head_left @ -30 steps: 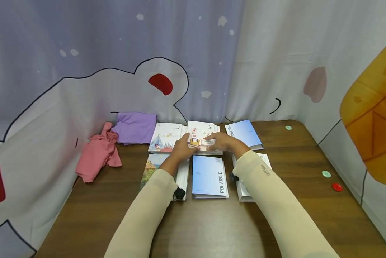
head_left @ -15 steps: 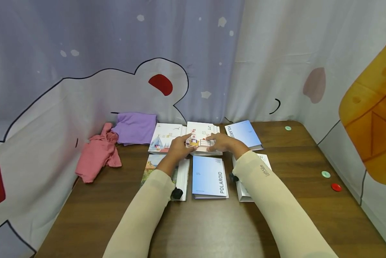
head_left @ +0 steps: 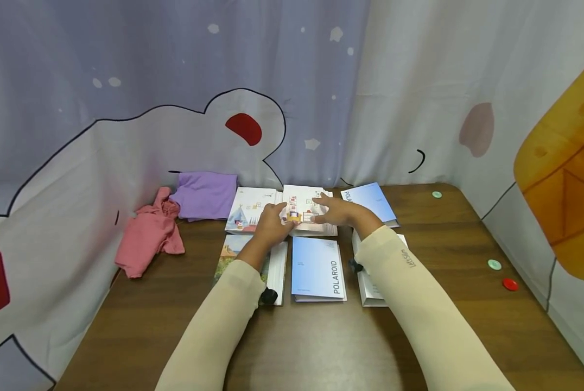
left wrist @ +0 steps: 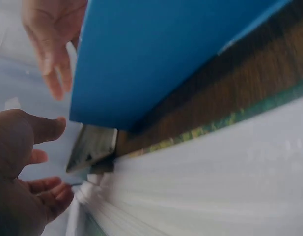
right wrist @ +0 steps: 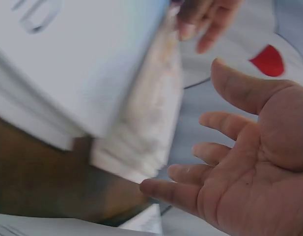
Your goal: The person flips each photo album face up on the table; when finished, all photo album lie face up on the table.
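In the head view a white illustrated book (head_left: 302, 209) lies at the back middle, on what look like more white pages or books. Over its left side is my left hand (head_left: 272, 225), thumb and fingers apart. My right hand (head_left: 341, 212) hovers at its right side with spread fingers. The right wrist view shows that right hand (right wrist: 249, 162) with nothing in its palm, the little fingertip close to the stack's corner. In the left wrist view the left hand (left wrist: 23, 167) has loosely bent fingers with a gap from the thumb. Whether its fingertips touch the book cannot be told.
A blue POLAROID album (head_left: 316, 269) lies in front, another blue album (head_left: 370, 202) back right. White books (head_left: 253, 209) and a landscape-covered book (head_left: 228, 252) sit left, a white book (head_left: 370, 288) right. Purple cloth (head_left: 206, 195), pink cloth (head_left: 150, 236) and buttons (head_left: 509, 284) lie outward.
My right hand's fingers have spread and moved slightly off the illustrated book. The left hand has shifted only a little; the book has stayed nearly in place.
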